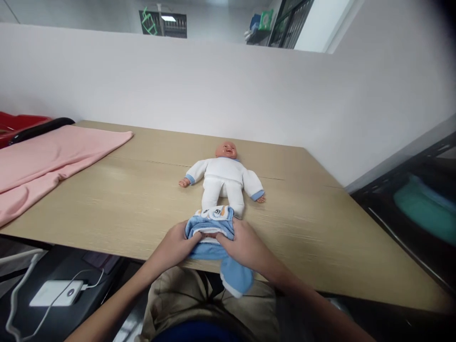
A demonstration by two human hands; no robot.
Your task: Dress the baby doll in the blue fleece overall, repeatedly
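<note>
Left hand (179, 243) and right hand (244, 242) pinch — side by side.

Table (306, 232), probably wooden, doll (223, 169), pink cloth (67, 154)

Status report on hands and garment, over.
Left hand and right hand gripping blue garment, part hanging off the table. Doll lying face-up beyond. Pink cloth aside, not in the way.

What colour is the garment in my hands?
The garment is mostly blue with white edging, best seen in the head view.
</note>
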